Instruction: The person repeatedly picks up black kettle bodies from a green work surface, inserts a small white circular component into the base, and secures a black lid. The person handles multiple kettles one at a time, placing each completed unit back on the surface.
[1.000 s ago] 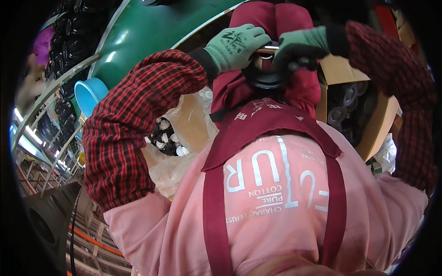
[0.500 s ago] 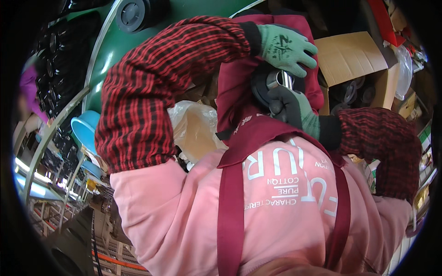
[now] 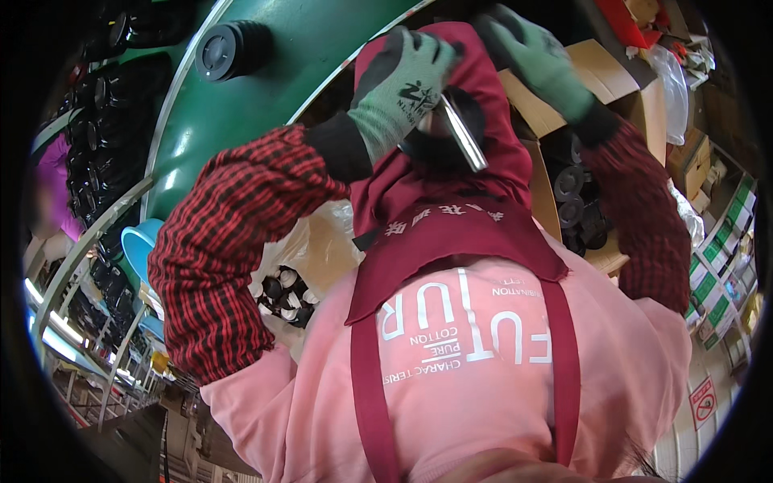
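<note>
Across my maroon-aproned lap lies a black round part (image 3: 469, 113) with a long, shiny metal bar (image 3: 465, 138) slanting over it. My left hand (image 3: 407, 84), in a green glove with dark finger coating, is closed at the part's upper left, next to the bar's top end. Its fingers are bent, and their exact hold is partly hidden. Up to the right, my right hand (image 3: 535, 60) is lifted off the part, near the open cardboard box. Its glove is slightly blurred; the fingers look stretched out, with nothing visible in them.
A stack of black discs (image 3: 229, 50) stands on the green table (image 3: 266, 105). Black round parts (image 3: 570, 193) fill the cardboard box (image 3: 600, 76) on my right. At my left are a plastic-lined box (image 3: 322, 249) with small black-and-white pieces and a blue basin (image 3: 141, 245).
My right hand has let go of the metal-and-black part and moved up and away. My left hand has shifted left and closed by the part. The metal bar now shows at greater length.
</note>
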Demonstrator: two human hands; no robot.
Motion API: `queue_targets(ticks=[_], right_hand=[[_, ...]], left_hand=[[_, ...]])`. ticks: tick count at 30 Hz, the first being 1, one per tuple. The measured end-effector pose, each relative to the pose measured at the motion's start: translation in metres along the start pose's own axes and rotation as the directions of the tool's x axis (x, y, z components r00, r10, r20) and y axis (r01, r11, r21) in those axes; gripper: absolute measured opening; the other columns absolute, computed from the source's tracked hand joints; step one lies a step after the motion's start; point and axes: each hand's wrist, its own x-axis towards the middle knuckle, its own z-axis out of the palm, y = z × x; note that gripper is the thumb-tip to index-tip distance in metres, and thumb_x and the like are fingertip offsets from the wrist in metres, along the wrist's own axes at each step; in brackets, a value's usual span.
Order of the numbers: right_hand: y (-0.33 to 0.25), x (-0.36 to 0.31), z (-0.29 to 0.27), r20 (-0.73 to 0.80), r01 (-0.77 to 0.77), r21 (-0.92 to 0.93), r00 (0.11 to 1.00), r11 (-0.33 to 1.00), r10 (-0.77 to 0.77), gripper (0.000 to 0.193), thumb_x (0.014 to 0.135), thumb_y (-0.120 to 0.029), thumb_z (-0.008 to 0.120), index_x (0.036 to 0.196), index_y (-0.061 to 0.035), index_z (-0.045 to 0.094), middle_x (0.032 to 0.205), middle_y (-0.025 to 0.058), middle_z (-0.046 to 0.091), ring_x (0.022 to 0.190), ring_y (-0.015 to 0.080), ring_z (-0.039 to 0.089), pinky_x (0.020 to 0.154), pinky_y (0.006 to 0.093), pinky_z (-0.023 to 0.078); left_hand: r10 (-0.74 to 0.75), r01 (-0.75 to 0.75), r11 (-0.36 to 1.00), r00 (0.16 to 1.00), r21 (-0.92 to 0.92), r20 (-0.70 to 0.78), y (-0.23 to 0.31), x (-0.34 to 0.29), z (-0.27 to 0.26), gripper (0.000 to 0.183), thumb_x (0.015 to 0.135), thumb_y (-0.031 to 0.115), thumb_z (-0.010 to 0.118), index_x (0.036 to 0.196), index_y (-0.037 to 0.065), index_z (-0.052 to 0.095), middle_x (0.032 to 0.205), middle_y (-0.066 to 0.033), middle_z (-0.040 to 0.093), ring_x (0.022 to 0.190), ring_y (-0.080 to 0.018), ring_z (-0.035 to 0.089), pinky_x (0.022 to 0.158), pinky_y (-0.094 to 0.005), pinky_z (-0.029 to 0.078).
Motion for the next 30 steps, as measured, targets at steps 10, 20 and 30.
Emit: queue_targets(ticks=[10, 20, 30], right_hand=[[-0.098, 0.089, 0.082, 0.046, 0.239, 0.594, 0.943, 0.768, -0.33, 0.042, 0.083, -0.017, 0.067, 0.124, -0.0116, 0.063, 0.121, 0.0122, 0.064, 0.12, 0.0317, 0.06, 0.102, 0.0424, 0.048], [-0.131, 0.109, 0.058, 0.358, 0.096, 0.535, 0.874, 0.839, -0.328, 0.03, 0.09, -0.019, 0.064, 0.119, -0.0133, 0.065, 0.113, 0.015, 0.071, 0.104, 0.0357, 0.069, 0.094, 0.0453, 0.053], [-0.114, 0.077, 0.041, 0.217, -0.011, 0.528, 0.968, 0.849, -0.123, 0.039, 0.098, -0.041, 0.046, 0.091, -0.0148, 0.073, 0.092, 0.0115, 0.075, 0.092, 0.0306, 0.069, 0.087, 0.0445, 0.047]], left_hand=[[0.299, 0.571, 0.379, 0.669, -0.728, 0.68, -0.075, -0.032, -0.091, 0.028, 0.09, 0.017, 0.067, 0.116, 0.004, 0.067, 0.111, -0.008, 0.069, 0.104, -0.0197, 0.069, 0.083, -0.0358, 0.056], [-0.19, 0.774, 0.422, 0.585, -0.472, 0.789, -0.004, -0.053, -0.018, 0.044, 0.081, 0.031, 0.073, 0.116, 0.005, 0.068, 0.111, -0.0178, 0.072, 0.107, -0.0312, 0.069, 0.087, -0.0383, 0.056], [-0.34, 0.774, 0.407, 0.621, -0.485, 0.706, 0.0, -0.065, -0.054, 0.051, 0.083, 0.019, 0.066, 0.127, -0.003, 0.053, 0.111, -0.0287, 0.068, 0.109, -0.044, 0.066, 0.094, -0.0475, 0.053]])
